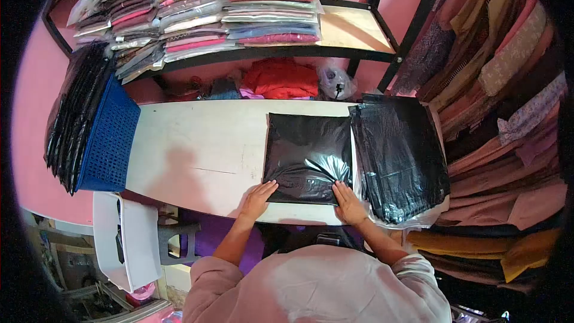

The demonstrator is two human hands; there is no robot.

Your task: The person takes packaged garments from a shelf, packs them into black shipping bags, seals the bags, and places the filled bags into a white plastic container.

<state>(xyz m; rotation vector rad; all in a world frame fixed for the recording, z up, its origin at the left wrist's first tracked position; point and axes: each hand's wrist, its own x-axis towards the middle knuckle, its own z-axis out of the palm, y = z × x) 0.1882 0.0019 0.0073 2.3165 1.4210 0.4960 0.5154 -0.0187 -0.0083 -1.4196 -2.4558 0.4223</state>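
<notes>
A shiny black plastic mailing bag [308,152] lies flat on the white table in front of me, bulging slightly as if something is inside. My left hand [258,198] rests at its lower left corner, fingers stretched out onto the edge. On the lower right side, my right hand [348,202] lies with its fingers extended on the plastic. Neither hand grips anything. Just right of the bag is a stack of flat black plastic bags [402,155], close to my right hand.
At the table's [197,125] left end stands a blue basket [109,134] of upright black packages [75,113]. A shelf [353,27] behind carries bagged folded clothes [272,9]. Hanging fabrics [502,143] crowd the right side. A white bin [128,242] sits below left.
</notes>
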